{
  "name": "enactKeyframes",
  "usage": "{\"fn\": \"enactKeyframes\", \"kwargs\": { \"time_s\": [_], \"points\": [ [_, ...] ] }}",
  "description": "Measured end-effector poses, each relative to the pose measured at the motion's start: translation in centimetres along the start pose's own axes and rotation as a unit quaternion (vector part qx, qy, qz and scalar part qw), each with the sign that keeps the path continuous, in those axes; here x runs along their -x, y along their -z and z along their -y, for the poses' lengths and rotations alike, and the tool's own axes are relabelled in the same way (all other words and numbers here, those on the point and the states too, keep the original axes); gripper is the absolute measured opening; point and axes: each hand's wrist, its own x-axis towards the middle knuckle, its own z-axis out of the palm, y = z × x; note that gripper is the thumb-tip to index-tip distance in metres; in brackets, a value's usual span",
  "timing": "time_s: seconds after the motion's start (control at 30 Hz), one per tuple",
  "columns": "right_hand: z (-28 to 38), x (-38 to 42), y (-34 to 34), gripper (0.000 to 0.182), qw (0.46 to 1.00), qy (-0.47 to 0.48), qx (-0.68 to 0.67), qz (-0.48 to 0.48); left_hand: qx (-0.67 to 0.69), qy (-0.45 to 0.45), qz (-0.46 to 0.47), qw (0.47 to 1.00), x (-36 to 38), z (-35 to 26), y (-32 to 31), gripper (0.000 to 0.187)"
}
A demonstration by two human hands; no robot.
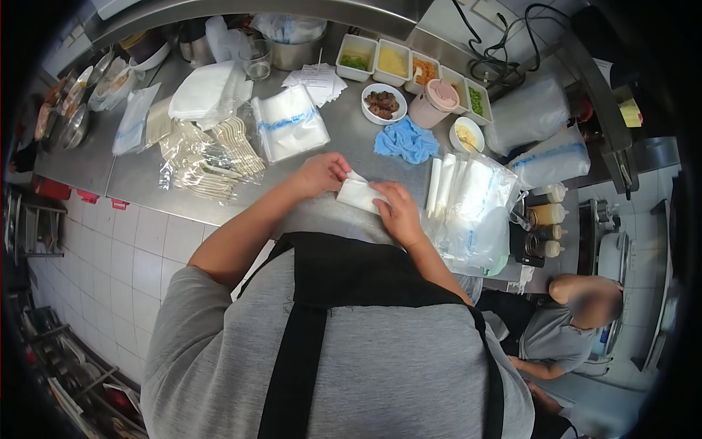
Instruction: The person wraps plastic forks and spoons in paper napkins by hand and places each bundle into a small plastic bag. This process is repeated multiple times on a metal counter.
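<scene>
White napkin point(360, 196), folded, slightly tilted, near counter point(139, 179) edge

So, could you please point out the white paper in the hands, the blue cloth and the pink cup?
White paper point(358, 195): head view, middle of its visible face.
Blue cloth point(406, 140): head view, middle of its folds.
Pink cup point(426, 114): head view, its side below the lid.

Two bare hands, the left point(322, 175) and the right point(398, 211), hold a folded white napkin point(361, 194) at the near edge of a steel counter point(351, 132), with bagged cutlery point(212, 161) to one side and a crumpled blue cloth point(406, 140) near a bowl of browned meat point(384, 104).
</scene>
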Motion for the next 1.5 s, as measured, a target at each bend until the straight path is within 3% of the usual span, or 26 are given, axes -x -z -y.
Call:
{"fn": "enactKeyframes", "kwargs": {
  "time_s": [0.1, 0.2, 0.27, 0.4, 0.6, 0.7, 0.8, 1.0, 1.2, 1.3, 1.4, 1.5],
  "points": [
    [-0.2, 0.4, -0.1, 0.017, 0.998, -0.054, 0.027, -0.016, -0.028, -0.024, -0.04, 0.999, 0.5, -0.8, -0.8, 0.024],
    [-1.5, 0.9, 0.1, 0.02, 0.997, 0.006, 0.073, -0.009, -0.052, -0.052, -0.027, 0.997, 0.6, -1.2, -1.0, 0.016],
    [-1.3, 0.9, 0.7, 0.019, 0.993, 0.048, 0.105, -0.025, -0.136, -0.1, -0.026, 0.985, 1.1, -2.1, -0.6, 0.014],
    [-0.5, 1.1, 1.4, 0.017, 0.99, 0.062, 0.121, -0.025, -0.281, -0.301, -0.016, 0.911, 1.7, -3.0, 0.2, 0.013],
    [-0.3, 1.3, 1.5, 0.013, 0.99, 0.064, 0.121, -0.026, -0.371, -0.383, 0.021, 0.845, 2.4, -1.0, -0.4, 0.006],
    [-0.2, 1.1, 1.7, 0.012, 0.99, 0.062, 0.131, 0.001, -0.404, -0.365, -0.01, 0.839, 2.5, -1.2, 0.0, 0.003],
    [-0.4, 0.6, 1.4, 0.013, 0.99, 0.029, 0.137, 0.009, -0.247, -0.22, -0.109, 0.937, 2.7, -2.6, -0.4, 0.015],
    [-3.2, -0.9, 0.0, 0.015, 0.992, -0.069, 0.085, 0.054, -0.406, -0.159, -0.123, 0.892, 0.4, -1.9, -2.8, 0.04],
    [-3.4, -1.6, -0.6, 0.019, 0.982, -0.09, 0.141, 0.086, -0.456, -0.081, -0.109, 0.879, -0.4, -2.1, -3.6, 0.029],
    [-2.6, -2.3, -0.9, 0.027, 0.985, -0.07, 0.147, 0.058, -0.456, -0.103, -0.109, 0.877, -1.0, -1.0, -3.9, 0.024],
    [-1.8, -3.5, -0.2, 0.033, 0.987, 0.003, 0.139, 0.083, -0.458, -0.229, -0.133, 0.849, -0.5, -0.5, -4.0, 0.023],
    [-3.5, -3.8, 0.4, 0.033, 0.977, -0.005, 0.027, 0.21, -0.372, -0.323, -0.143, 0.858, -0.7, -0.3, -4.2, 0.024]
  ]
}}
